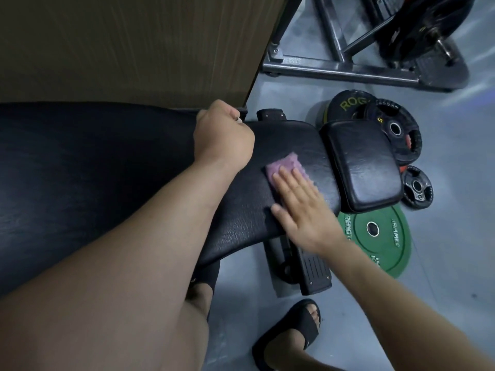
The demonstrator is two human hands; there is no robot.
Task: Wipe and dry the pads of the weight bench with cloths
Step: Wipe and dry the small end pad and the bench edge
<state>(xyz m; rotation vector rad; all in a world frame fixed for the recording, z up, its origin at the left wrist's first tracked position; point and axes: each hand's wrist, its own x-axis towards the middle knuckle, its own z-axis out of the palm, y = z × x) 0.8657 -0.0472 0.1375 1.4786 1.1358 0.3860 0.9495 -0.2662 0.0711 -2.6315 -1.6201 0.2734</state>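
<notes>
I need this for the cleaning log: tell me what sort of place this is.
Most likely a gym or weight room. A padded black weight bench fills the foreground, a green plate and black plates lie on the grey floor beside it, and the steel frame of another machine stands behind.

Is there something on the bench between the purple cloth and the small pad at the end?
Nothing visible. The right hand presses the purple cloth flat on the long pad; the surface from there to the small pad is bare.
</notes>
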